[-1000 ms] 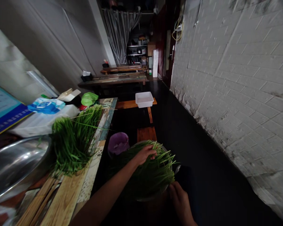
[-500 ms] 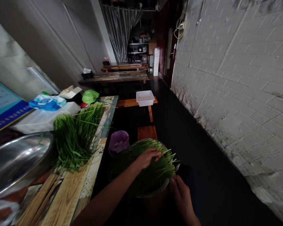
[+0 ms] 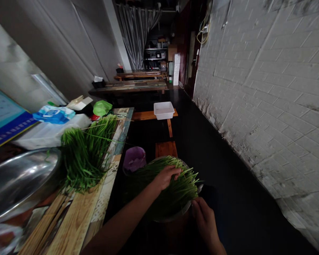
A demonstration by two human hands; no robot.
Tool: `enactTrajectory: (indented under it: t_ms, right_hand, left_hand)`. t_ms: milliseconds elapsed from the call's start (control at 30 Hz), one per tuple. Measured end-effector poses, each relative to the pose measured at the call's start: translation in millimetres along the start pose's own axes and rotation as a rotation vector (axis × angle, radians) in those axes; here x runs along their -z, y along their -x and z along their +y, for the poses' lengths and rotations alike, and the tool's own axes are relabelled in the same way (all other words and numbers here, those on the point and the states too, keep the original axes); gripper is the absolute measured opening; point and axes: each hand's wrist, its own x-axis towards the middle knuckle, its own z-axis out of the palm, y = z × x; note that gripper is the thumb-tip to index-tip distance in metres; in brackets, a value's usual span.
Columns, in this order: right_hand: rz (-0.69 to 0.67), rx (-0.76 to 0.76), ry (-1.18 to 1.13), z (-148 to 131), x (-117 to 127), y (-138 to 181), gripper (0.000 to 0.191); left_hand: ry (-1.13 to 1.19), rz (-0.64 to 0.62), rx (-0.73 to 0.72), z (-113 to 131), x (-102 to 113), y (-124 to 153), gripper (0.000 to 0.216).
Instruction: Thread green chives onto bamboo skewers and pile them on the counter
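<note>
Long green garlic chives (image 3: 151, 180) fill a round metal bowl (image 3: 184, 211) low in front of me, their pale cut ends pointing right. My left hand (image 3: 167, 177) lies across the top of them, fingers curled around some stalks near the ends. At the bowl's right rim, my right hand (image 3: 205, 215) is closed, thumb against the index finger by the stalk tips; what it pinches is too dark to make out. Another heap of chives (image 3: 87, 156) rests on the wooden table (image 3: 79, 221) to my left.
Left of the heap stands a large steel basin (image 3: 29, 173). A purple bin (image 3: 134, 159) is beside the bowl. Beyond are a wooden stool (image 3: 166, 148) and a white tub (image 3: 164, 110) on a bench. A block wall (image 3: 268, 88) runs along the right.
Almost nothing differs. My left hand has shifted very slightly on the chives; my right hand stays at the rim, still closed.
</note>
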Motion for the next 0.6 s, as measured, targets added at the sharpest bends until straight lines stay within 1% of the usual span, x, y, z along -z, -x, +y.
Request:
enactTrajectory:
  t_ms: [133, 367, 600]
  right_hand:
    - [0.010, 0.017, 0.006, -3.0, -0.1, -0.6, 0.027]
    - [0.003, 0.024, 0.033, -3.1, 1.2, -0.3, 0.028]
    - [0.000, 0.051, 0.044, -3.0, 0.9, -2.7, 0.029]
  left_hand:
    - [-0.042, -0.032, -0.032, -0.5, -1.8, 0.6, 0.028]
    - [0.011, -0.011, -0.038, 0.2, -3.7, 1.1, 0.026]
    - [-0.019, -0.027, -0.030, 2.3, -4.9, 2.0, 0.027]
